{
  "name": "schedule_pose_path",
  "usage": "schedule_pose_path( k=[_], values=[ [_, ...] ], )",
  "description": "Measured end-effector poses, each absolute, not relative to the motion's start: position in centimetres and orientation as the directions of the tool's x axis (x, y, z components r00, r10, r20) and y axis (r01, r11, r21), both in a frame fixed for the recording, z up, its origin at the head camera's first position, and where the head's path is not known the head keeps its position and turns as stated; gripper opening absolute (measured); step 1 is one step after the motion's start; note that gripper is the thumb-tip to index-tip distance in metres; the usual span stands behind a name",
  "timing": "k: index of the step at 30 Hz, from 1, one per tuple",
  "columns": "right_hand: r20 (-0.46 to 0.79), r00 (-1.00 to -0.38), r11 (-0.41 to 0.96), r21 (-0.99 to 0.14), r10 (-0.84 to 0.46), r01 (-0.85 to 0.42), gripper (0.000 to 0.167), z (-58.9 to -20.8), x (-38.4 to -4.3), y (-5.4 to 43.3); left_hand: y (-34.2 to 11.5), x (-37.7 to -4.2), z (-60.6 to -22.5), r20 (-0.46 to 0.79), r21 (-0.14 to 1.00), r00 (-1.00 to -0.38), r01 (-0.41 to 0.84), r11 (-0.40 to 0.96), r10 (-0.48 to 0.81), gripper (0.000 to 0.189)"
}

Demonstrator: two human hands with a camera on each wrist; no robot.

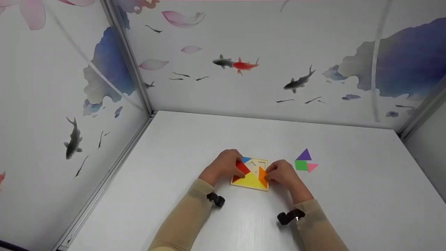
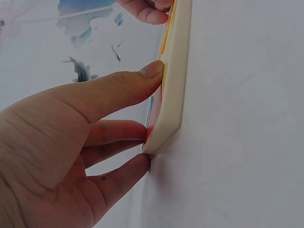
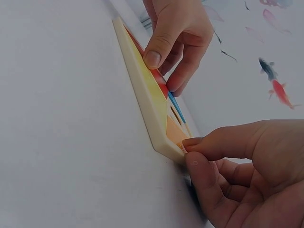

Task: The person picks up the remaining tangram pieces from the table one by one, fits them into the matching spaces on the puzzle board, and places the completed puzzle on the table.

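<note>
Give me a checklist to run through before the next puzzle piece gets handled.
1. Tray steadied: ok, the left hand holds its edge, thumb on top.
2. Yellow piece, red piece and blue piece in the tray: ok, though the left hand partly hides the red.
3. Orange piece fully seated: cannot tell, fingers cover its outer edge.
4. Right hand free: not ok, it pinches at the orange piece.
5. Purple triangle, green piece and pink triangle in the tray: not ok, they lie to its right.
</note>
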State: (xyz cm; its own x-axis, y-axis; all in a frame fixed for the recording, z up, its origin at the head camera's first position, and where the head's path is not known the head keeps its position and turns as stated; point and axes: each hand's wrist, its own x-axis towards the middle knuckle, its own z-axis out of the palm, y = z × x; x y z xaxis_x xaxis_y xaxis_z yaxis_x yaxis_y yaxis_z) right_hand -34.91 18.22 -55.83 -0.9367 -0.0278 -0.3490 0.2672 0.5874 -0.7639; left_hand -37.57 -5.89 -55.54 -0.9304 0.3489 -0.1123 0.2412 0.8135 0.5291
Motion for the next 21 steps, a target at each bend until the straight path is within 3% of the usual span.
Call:
schedule_pose_path(
  k=[21],
  values=[
    [-0.337,-0.940,0.582,-0.774,-0.047,0.248,0.018,-55.89,-34.79,18.27,-6.01,-37.78,-55.70,-0.093,0.540,-0.925,0.264,0.799,0.368,0.053]
  ],
)
